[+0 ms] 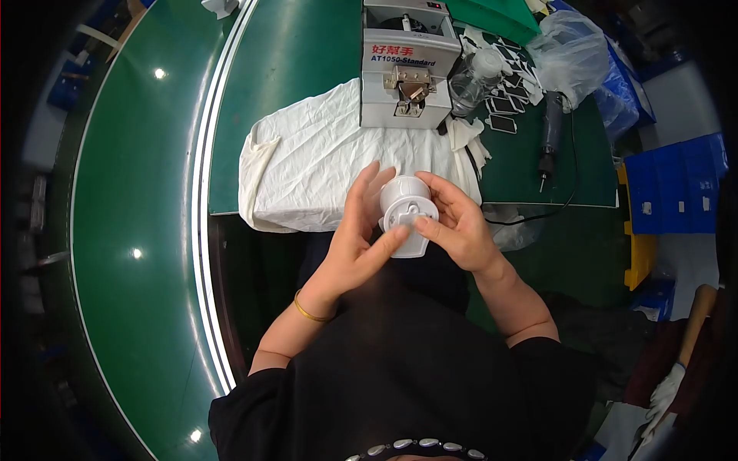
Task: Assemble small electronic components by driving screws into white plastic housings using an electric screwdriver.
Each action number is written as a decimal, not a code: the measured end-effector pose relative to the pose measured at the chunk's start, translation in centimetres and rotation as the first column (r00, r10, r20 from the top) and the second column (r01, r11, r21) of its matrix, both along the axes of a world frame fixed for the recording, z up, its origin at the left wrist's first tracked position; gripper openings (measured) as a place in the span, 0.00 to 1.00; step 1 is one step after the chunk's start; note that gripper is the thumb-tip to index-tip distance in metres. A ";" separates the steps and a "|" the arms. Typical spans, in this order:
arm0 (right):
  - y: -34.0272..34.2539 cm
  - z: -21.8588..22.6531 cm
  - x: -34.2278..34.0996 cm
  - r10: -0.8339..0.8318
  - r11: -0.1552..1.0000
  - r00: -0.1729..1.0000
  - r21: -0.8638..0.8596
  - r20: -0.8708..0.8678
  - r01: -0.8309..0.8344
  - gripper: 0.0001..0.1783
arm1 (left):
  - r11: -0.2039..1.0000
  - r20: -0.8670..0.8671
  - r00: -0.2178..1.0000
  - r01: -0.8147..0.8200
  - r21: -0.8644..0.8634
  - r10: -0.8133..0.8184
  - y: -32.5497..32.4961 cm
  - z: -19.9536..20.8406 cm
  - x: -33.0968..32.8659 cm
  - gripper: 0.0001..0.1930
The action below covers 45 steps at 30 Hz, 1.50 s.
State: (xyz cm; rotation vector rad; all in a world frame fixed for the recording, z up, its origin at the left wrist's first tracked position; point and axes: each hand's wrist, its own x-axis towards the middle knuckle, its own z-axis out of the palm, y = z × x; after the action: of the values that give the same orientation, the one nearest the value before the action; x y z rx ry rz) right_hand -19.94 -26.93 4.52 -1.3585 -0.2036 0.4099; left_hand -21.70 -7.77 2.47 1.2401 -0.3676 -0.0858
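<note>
Between my two hands is a white plastic part (410, 212), with a cup-like round body, a disc-shaped face and a flat tab toward me. My left hand (364, 223) is closed about its left side, thumb on the front. On the other side, my right hand (460, 223) grips it with the thumb pressed on the face and the fingers round the rim. The part is held up over the near edge of a white cloth (315, 157). Beyond it stands a grey screw-feeder machine (406, 84) with a metal outlet on its front.
To the right, a dark electric screwdriver (550, 134) with a cable lies near small white-and-black pieces (503, 104). Clear plastic bags (569, 50) and a green bin (492, 17) are behind. Blue bins (676, 188) stand far right. A green surface with a bright strip (201, 192) runs along the left.
</note>
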 end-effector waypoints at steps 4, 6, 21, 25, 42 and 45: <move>0.5 -0.3 -0.7 -0.026 1.000 0.999 -0.005 0.042 0.026 0.37 | 1.000 -0.087 0.996 -0.019 -0.009 0.018 0.0 0.2 -0.4 0.39; 0.7 -0.2 -1.1 -0.035 0.999 0.991 -0.033 0.127 0.039 0.37 | 1.000 -0.081 0.996 -0.022 -0.001 0.022 0.0 0.4 -0.6 0.37; -0.8 -0.8 1.6 -0.101 0.992 0.994 0.070 -0.037 0.104 0.34 | 0.830 0.423 0.905 -0.274 0.486 0.051 -0.7 0.1 1.0 0.56; -4.8 -1.2 4.6 -0.219 0.976 0.968 0.015 0.119 0.219 0.32 | 0.839 0.342 0.930 -0.293 0.459 0.137 -0.5 -0.5 1.4 0.54; -23.3 -4.8 15.8 -0.703 0.126 0.483 -0.578 0.522 0.806 0.28 | 0.821 0.310 0.940 -0.289 0.493 0.145 -1.2 -3.2 3.0 0.54; -22.4 -3.1 14.3 -0.679 0.731 0.733 -0.134 -0.047 0.669 0.23 | 0.805 0.338 0.926 -0.325 0.496 0.166 -0.5 -3.4 3.0 0.51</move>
State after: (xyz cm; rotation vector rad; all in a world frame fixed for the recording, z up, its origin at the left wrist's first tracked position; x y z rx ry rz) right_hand -5.68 -49.35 1.41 -1.4141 0.4043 -0.1425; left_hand -18.69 -8.26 -0.93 1.8724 -0.4377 0.2337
